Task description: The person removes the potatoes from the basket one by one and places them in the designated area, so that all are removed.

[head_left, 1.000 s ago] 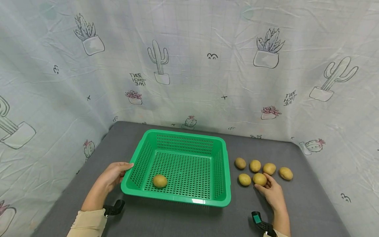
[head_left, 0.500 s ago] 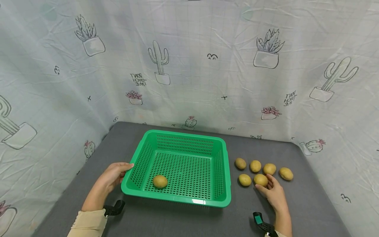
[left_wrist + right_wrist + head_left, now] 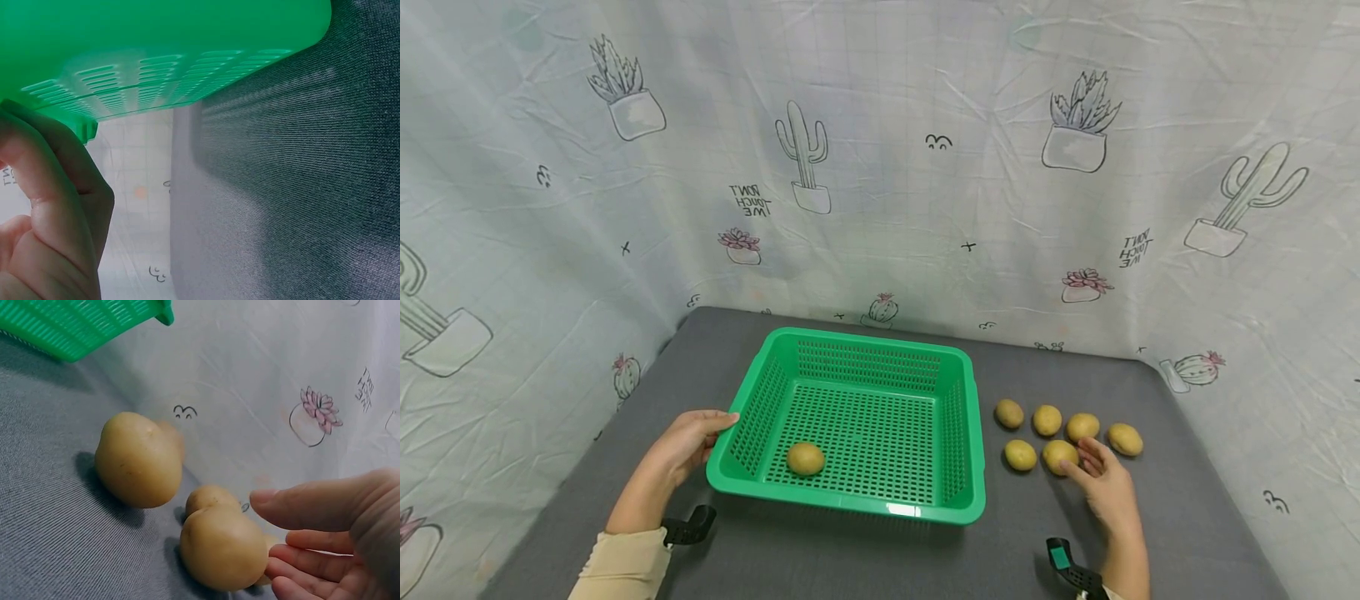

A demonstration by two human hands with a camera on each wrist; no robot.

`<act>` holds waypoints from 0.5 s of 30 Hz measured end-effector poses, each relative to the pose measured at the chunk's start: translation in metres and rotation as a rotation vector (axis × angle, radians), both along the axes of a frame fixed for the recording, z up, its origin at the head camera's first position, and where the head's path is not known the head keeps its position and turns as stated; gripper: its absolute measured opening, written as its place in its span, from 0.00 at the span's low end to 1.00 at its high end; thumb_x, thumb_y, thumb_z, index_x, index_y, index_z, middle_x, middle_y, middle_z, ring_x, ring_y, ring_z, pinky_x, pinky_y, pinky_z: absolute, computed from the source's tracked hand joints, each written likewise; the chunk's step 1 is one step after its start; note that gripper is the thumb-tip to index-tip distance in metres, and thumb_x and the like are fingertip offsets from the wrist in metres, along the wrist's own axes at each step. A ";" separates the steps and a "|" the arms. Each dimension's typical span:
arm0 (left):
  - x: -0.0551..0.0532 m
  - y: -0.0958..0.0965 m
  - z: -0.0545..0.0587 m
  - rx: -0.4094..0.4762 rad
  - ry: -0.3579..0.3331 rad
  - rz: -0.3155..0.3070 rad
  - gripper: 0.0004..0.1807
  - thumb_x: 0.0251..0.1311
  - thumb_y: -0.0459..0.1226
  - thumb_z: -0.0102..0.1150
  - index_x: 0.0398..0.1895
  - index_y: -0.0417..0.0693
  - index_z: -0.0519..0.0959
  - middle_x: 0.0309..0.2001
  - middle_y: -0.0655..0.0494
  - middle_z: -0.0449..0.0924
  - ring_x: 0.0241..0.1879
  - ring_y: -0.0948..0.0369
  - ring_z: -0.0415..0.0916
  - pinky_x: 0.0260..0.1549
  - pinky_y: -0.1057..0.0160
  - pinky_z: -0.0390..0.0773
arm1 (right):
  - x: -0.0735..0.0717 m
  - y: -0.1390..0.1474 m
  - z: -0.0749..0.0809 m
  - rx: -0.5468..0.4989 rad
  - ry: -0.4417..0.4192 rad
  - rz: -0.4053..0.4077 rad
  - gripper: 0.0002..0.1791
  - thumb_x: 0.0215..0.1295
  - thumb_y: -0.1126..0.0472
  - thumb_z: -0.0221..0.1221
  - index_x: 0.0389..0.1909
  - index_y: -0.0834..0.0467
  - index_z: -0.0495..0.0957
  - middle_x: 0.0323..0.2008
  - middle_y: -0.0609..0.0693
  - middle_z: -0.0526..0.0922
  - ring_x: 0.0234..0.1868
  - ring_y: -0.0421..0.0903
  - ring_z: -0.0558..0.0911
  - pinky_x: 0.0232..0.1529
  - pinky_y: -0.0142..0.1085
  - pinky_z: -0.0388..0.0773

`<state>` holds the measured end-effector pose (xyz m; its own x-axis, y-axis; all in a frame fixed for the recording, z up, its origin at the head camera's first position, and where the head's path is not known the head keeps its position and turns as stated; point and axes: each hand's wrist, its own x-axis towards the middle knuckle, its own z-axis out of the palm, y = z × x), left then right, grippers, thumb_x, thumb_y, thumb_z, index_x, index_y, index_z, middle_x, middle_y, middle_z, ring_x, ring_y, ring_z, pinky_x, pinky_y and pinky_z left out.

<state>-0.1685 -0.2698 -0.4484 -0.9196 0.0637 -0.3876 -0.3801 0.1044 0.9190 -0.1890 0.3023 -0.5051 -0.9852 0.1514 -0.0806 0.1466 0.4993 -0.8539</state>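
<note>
My left hand (image 3: 688,442) grips the left rim of a green plastic basket (image 3: 850,502), thumb on top and fingers underneath. From below, the left wrist view shows those curled fingers (image 3: 53,169) against the basket's slotted side (image 3: 125,75). One potato (image 3: 806,459) lies inside the basket, at its near left. Over on the right, my right hand (image 3: 1105,483) is beside a potato (image 3: 1059,457) in the near row. In the right wrist view the thumb stands well apart from the fingers, and the fingertips are right at that potato's (image 3: 223,549) side.
Several more potatoes sit right of the basket: a back row with a potato (image 3: 1009,414) at its left end and another (image 3: 1125,439) at its right, plus one potato (image 3: 1020,455) in the near row. A patterned curtain (image 3: 880,167) hangs behind the grey-covered table (image 3: 820,550).
My right hand has drawn back slightly to the right, its thumb coming off the front of the near-row potato, which had shifted slightly right. The left hand and basket stay put.
</note>
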 end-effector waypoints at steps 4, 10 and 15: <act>0.000 -0.001 0.000 -0.003 0.004 -0.006 0.12 0.70 0.42 0.49 0.34 0.44 0.76 0.19 0.63 0.71 0.20 0.68 0.68 0.27 0.66 0.74 | 0.001 -0.002 0.007 0.010 0.035 -0.043 0.39 0.65 0.58 0.60 0.69 0.69 0.54 0.64 0.69 0.63 0.65 0.59 0.65 0.45 0.08 0.57; 0.000 -0.001 0.000 -0.004 0.002 -0.002 0.12 0.69 0.42 0.50 0.31 0.46 0.76 0.18 0.63 0.68 0.19 0.68 0.66 0.26 0.66 0.73 | 0.001 -0.007 0.015 -0.015 0.166 -0.049 0.35 0.63 0.61 0.61 0.68 0.68 0.59 0.60 0.58 0.69 0.52 0.24 0.67 0.51 0.11 0.61; -0.001 0.000 -0.001 -0.012 -0.002 0.004 0.12 0.69 0.43 0.50 0.33 0.45 0.76 0.18 0.63 0.68 0.19 0.68 0.65 0.26 0.66 0.72 | 0.003 -0.016 0.023 -0.106 0.284 0.012 0.33 0.62 0.66 0.62 0.66 0.70 0.60 0.52 0.36 0.70 0.51 0.21 0.69 0.52 0.13 0.63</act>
<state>-0.1692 -0.2701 -0.4493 -0.9193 0.0558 -0.3897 -0.3819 0.1137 0.9172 -0.1861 0.2860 -0.4825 -0.9723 0.1452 0.1833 -0.1106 0.4052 -0.9075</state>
